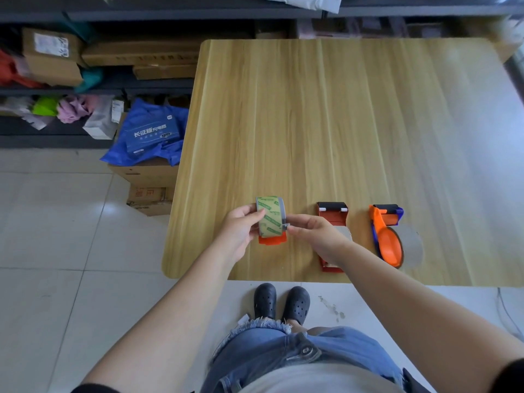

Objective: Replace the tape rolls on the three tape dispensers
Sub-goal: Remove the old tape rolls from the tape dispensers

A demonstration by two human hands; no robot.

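- Step, by my read: first of three dispensers, roll being worked in or out; can't tell which.
- Left hand (241,231) grips green-printed tape roll (269,217) seated in orange-red dispenser (272,240), near table (340,123) front edge.
- Right hand (314,236) pinches grey tab at roll's side.
- Red dispenser (331,215) and orange-blue dispenser (387,236) lie to the right, untouched.
- Next: likely needs steady hold, free tape end.

There is one view only, from a camera worn on the person's head. It looks steeply down and forward, with a wide angle. The wooden table (354,131) fills the centre and right; the person's shoes (280,303) appear near the bottom centre.
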